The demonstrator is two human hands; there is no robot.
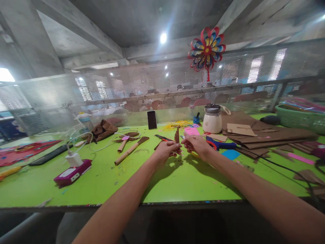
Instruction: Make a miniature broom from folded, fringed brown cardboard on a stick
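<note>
Green surface wide, cluttered. Both hands out over its middle, close together. Left hand closed round base of brown folded paper piece, which stands upright above fingers. Right hand pinches same piece from right side. Lower half of piece hidden in grip; exact shape hard to make out. Brown card sheets stacked far right, count unclear. One white jar. One upright phone. Two paper-rolled sticks left of hands.

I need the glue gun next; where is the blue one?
In the head view the blue glue gun lies on the green table, just right of the right hand, before the white jar.
</note>
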